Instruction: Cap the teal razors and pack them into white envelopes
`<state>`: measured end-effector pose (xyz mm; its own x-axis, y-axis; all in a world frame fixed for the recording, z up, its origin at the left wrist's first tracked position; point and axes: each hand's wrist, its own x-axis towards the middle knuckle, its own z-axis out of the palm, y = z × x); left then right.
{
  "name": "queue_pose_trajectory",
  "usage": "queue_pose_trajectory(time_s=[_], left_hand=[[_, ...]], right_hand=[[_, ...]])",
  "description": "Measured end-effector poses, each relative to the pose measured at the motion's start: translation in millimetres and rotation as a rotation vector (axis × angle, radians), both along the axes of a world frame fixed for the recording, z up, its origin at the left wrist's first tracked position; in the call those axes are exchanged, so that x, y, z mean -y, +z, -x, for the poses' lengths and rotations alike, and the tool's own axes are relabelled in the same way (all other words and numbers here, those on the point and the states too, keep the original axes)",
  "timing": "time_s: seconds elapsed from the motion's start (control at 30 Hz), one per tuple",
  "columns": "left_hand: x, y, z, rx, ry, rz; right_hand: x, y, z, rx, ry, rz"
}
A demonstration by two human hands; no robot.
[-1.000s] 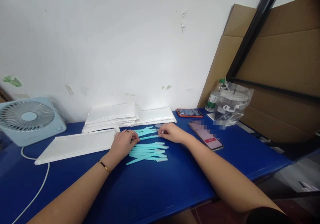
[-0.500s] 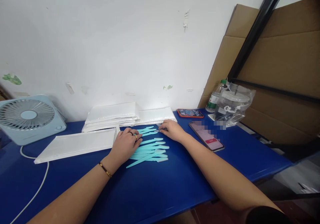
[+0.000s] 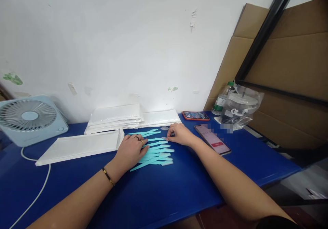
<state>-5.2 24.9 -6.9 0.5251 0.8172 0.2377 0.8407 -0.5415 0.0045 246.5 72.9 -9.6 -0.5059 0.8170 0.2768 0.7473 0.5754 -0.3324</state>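
Several turquoise razor-like sticks with pale tips lie in a row on the blue table, one slanted across others. Two more cross near the back. My left hand, with rings and a bracelet, rests over the handle ends, its fingers bent on one stick. At the tip end, my right hand pinches the pale tip of that stick between thumb and finger. Small clear pieces lie just behind my right fingertips. An opened white mailer lies left of my left hand.
White mailers are stacked by the wall. A fan with a cable stands left. Two phones, a bottle and a bagged cup are on the right. Cardboard leans behind a black frame.
My right hand has moved slightly toward me and right, from the back sticks to a nearer tip. My left hand has shifted slightly right, and the back sticks are now uncovered.
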Motion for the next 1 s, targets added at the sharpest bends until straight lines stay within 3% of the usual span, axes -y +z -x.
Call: queue_pose_trajectory(time_s=[0.2, 0.33, 0.47, 0.6, 0.8, 1.0], left_hand=[[3, -2.0, -3, 0.060, -0.082, 0.078], [0, -0.3, -1, 0.089, -0.101, 0.079], [-19, -2.2, 12, 0.159, 0.022, -0.017], [-39, -10.9, 29, 0.147, 0.159, -0.044], [-45, -14.3, 34, 0.207, 0.233, 0.043], [-42, -8.0, 32, 0.279, 0.251, 0.059]], right_hand=[[-1, -8.9, 12, -0.135, 0.022, 0.045], [-6, -6.7, 4, -0.204, 0.062, 0.067], [-12, 4.2, -26, -0.251, -0.067, -0.024], [-16, 4.4, -45, -0.150, -0.114, 0.048], [-16, -9.1, -31, -0.079, -0.072, 0.156], [-12, -6.7, -26, -0.140, -0.029, 0.146]])
